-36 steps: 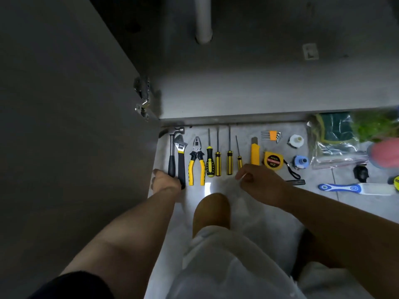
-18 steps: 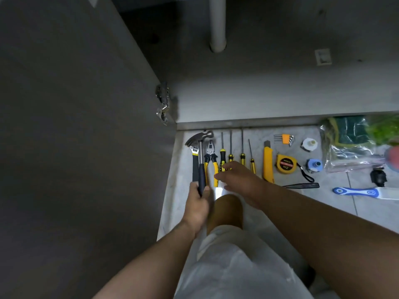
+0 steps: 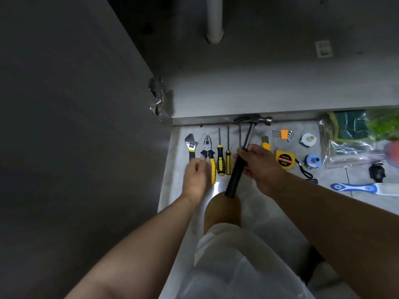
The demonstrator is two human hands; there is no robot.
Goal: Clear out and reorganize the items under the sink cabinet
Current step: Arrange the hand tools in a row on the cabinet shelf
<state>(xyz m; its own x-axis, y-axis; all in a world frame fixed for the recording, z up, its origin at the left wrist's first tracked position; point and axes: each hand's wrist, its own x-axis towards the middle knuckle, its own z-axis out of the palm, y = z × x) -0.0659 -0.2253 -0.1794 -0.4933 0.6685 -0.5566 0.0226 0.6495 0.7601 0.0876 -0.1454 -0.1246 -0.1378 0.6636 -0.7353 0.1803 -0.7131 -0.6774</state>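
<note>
Right hand [image 3: 261, 167] closed around the hammer [image 3: 244, 152] partway along its black handle, lifting it off the floor, head tilted up and to the right, just in front of the cabinet [image 3: 259, 98] edge. Left hand [image 3: 195, 179] blurred, fingers loosely curled, resting over the lower end of the wrench [image 3: 191, 146] and the pliers [image 3: 209, 156]; cannot tell whether gripping either one.

Laid out in a row on the pale floor [image 3: 269, 203], left to right: wrench, pliers with yellow handles, two screwdrivers [image 3: 223, 156] side by side, a thin metal shaft partly hidden behind the hammer, a yellow knife [image 3: 266, 143] peeking out above the right hand, then a yellow tape measure [image 3: 285, 159] just beside the knuckles. Further right: a set of hex keys [image 3: 282, 134], a white cap [image 3: 308, 139], a small blue fitting [image 3: 313, 160], a clear bag [image 3: 349, 139] with green contents, and a blue-and-white brush [image 3: 364, 188].

Cabinet door [image 3: 75, 126] swung open at left, hinge [image 3: 156, 98] showing. White pipe [image 3: 214, 18] hanging inside the bare cabinet. One knee [image 3: 222, 210] bent between the arms.
</note>
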